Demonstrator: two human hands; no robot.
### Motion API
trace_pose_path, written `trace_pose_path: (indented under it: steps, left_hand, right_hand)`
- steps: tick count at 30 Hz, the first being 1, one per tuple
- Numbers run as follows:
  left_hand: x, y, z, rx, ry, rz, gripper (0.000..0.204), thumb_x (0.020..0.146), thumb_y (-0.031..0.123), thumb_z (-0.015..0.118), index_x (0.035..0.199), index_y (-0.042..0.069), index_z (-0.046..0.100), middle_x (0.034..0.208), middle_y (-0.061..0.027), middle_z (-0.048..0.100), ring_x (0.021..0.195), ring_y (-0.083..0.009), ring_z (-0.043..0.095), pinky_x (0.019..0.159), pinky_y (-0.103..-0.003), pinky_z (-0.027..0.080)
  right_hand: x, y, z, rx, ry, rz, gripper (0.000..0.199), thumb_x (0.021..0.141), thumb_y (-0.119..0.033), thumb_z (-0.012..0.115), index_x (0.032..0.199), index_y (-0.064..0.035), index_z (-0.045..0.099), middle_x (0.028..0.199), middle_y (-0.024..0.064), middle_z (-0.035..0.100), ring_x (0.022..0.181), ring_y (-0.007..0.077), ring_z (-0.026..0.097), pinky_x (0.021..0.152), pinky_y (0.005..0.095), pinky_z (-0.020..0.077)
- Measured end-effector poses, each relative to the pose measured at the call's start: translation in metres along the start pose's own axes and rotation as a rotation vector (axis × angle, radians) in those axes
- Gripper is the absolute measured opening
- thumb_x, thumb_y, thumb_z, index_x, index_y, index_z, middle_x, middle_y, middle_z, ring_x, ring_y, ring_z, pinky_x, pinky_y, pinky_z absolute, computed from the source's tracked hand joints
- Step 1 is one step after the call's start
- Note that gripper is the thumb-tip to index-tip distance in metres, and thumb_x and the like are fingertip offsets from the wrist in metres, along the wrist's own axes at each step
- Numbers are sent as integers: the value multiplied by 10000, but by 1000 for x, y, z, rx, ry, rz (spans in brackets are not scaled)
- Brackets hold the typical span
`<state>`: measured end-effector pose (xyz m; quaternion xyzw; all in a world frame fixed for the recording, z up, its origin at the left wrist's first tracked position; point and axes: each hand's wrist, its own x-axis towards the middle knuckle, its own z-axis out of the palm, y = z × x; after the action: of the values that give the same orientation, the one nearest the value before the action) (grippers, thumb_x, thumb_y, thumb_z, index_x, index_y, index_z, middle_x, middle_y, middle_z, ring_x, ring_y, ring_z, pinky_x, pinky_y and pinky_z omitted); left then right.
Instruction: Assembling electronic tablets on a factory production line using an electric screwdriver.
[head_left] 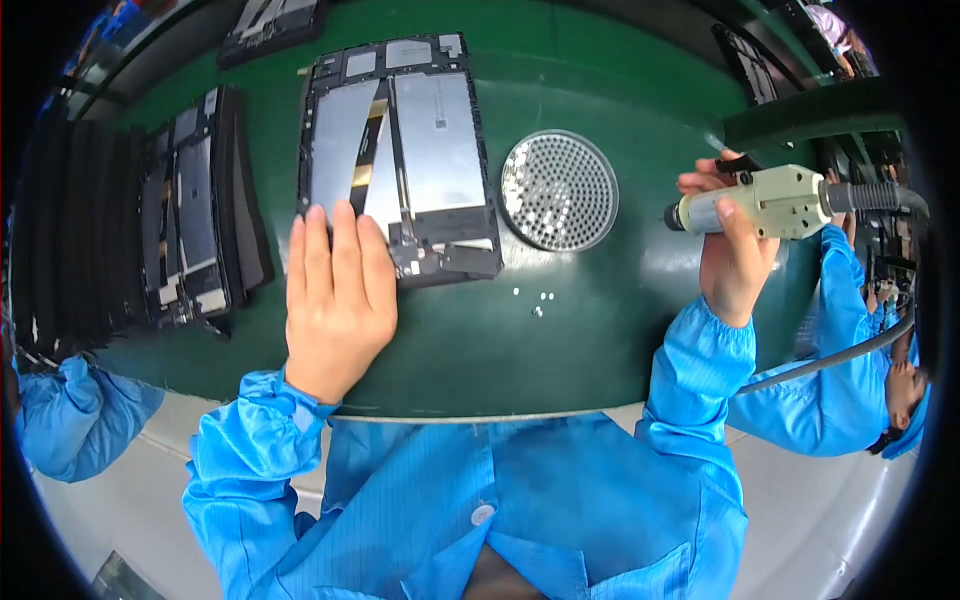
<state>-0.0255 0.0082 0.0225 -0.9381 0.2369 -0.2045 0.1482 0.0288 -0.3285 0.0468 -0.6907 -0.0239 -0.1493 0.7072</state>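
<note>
We look down on a green work mat (560,330). Our left hand (335,295) lies flat, fingers straight and close together, gripping nothing; the fingertips press on the lower left corner of an opened tablet chassis (400,150), which lies face down just ahead of us, its silver plates and a gold ribbon cable showing. Our right hand (735,250) is clenched around a pale green electric screwdriver (770,200), held off to the right above the mat, tip pointing left, its grey hose (850,350) trailing past the wrist. Between the hands sits a round perforated metal screw tray (559,190), just right of the chassis. A few tiny loose screws (538,300) lie on open mat below it. A stack of similar chassis (195,215) stands well left.
</note>
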Motion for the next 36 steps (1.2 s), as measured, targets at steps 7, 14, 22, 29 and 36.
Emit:
trace_pose_path:
  steps: [7, 14, 22, 29, 36]
  left_hand:
    - [-5, 0, -32, -395, -333, 4, 543, 695, 147, 731, 1173, -63, 581, 1255, -233, 545, 1132, -406, 547, 996, -477, 432]
    - [15, 13, 0, -860, 19, 300, 478, 662, 132, 775, 1079, -34, 611, 1080, -173, 568, 1008, -341, 571, 896, -453, 470]
    - [7, 22, 22, -869, 193, 349, 275, 733, 42, 742, 973, -54, 649, 959, -170, 620, 939, -322, 607, 831, -451, 510]
    - [4, 23, 22, -784, 260, 393, 192, 718, 15, 746, 869, -83, 679, 903, -189, 642, 913, -333, 643, 802, -423, 545]
    - [7, 29, 21, -727, 296, 372, 191, 713, 17, 744, 861, -88, 686, 901, -190, 642, 912, -337, 642, 792, -418, 547]
  right_hand:
    - [-3, -1, 13, -25, -43, -14, 459, 814, -96, 629, 1221, 76, 508, 1084, 223, 617, 972, 316, 636, 883, 404, 495]
    - [0, 0, 27, 25, -101, 5, 474, 839, -141, 608, 1245, 74, 494, 1101, 249, 614, 989, 341, 638, 888, 419, 503]
    - [4, 2, 21, -10, -104, 48, 527, 835, -217, 606, 1254, 76, 475, 1048, 253, 627, 924, 344, 658, 828, 403, 518]
    - [8, 9, 28, 10, -56, -13, 513, 831, -203, 584, 1242, 84, 475, 993, 256, 636, 865, 333, 669, 800, 400, 526]
    - [5, 9, 23, -68, -98, -14, 597, 819, -299, 553, 1272, 76, 451, 980, 233, 636, 895, 335, 619, 900, 484, 455]
